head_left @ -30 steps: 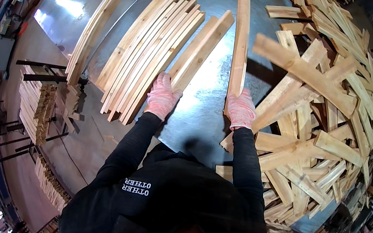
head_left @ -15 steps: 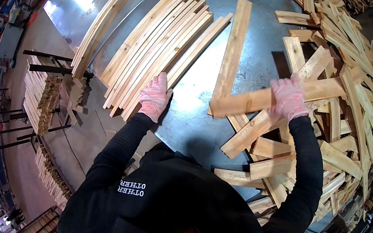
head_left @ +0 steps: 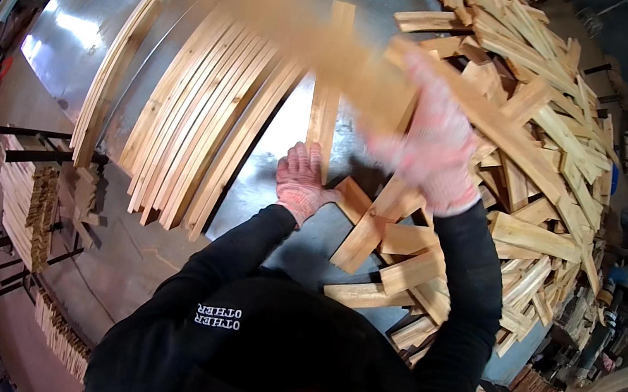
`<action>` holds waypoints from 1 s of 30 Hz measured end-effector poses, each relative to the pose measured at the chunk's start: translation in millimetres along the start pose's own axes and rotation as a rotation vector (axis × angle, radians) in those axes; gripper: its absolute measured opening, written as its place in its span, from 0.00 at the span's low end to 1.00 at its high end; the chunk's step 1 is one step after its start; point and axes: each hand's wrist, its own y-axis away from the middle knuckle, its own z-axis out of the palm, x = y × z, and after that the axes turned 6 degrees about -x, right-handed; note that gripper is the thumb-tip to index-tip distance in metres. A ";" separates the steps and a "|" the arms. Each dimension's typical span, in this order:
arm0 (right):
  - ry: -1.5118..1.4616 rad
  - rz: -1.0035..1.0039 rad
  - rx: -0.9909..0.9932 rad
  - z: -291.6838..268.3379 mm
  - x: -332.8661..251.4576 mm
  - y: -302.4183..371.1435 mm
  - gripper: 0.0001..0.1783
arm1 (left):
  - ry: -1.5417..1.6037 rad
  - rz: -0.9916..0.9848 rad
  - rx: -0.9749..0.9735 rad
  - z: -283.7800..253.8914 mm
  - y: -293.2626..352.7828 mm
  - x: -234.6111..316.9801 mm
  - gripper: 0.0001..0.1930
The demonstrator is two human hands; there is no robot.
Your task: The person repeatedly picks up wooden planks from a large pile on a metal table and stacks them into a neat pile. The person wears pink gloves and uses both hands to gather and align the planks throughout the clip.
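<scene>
My right hand [head_left: 435,138], in a pink-and-white glove, grips a wooden board [head_left: 309,35] by its near end. The board is raised above the table and smeared by motion, its far part reaching left over the standing strips. My left hand [head_left: 301,184], gloved alike, lies with fingers stretched on the near end of a second board [head_left: 324,114] that is flat on the metal table [head_left: 266,156]. Left of it, a row of wooden strips [head_left: 197,121] stands side by side on edge. A smaller group of strips [head_left: 110,80] sits farther left.
A jumbled pile of loose boards [head_left: 546,144] covers the right side of the table, some pieces close to my right forearm. Beyond the left table edge are black rack bars [head_left: 44,155] and stacked strips [head_left: 22,208]. A pale hose [head_left: 613,383] hangs at the lower right.
My right hand has lifted the board off the pile and swung it up and leftward. My left hand has left the row of strips for the flat board. The whole view has shifted.
</scene>
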 end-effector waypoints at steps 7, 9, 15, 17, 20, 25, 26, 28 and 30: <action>0.431 0.494 -0.486 -23.1 199.3 31.2 0.64 | 0.038 -0.155 0.023 -18.6 -21.1 -45.8 0.43; 0.557 0.441 -0.676 -14.4 146.7 32.3 0.71 | 0.035 -0.177 0.033 -24.9 -18.8 -65.3 0.43; 0.548 0.610 -0.890 14.2 75.1 23.6 0.67 | 0.149 -0.166 -0.038 -44.5 -2.1 -96.6 0.43; 0.459 0.714 -0.975 6.9 52.2 18.6 0.69 | 0.207 -0.186 -0.117 -57.8 4.6 -99.2 0.43; 0.044 0.745 -0.918 6.9 45.3 47.5 0.69 | 0.439 -0.130 -0.152 -67.5 17.2 -119.6 0.39; -0.564 0.864 -0.340 32.9 86.2 127.8 0.56 | 2.336 0.354 -0.739 -41.9 37.0 -172.4 0.40; -0.981 0.956 -0.353 35.6 87.5 127.8 0.46 | 2.483 0.181 -0.774 -44.4 46.5 -168.1 0.40; -1.832 1.024 -0.224 41.7 35.0 104.3 0.23 | 2.621 0.027 -0.767 -49.4 58.5 -148.3 0.40; -1.969 1.137 -0.156 75.7 12.1 92.2 0.21 | 2.310 0.145 -0.620 -43.5 57.2 -132.9 0.37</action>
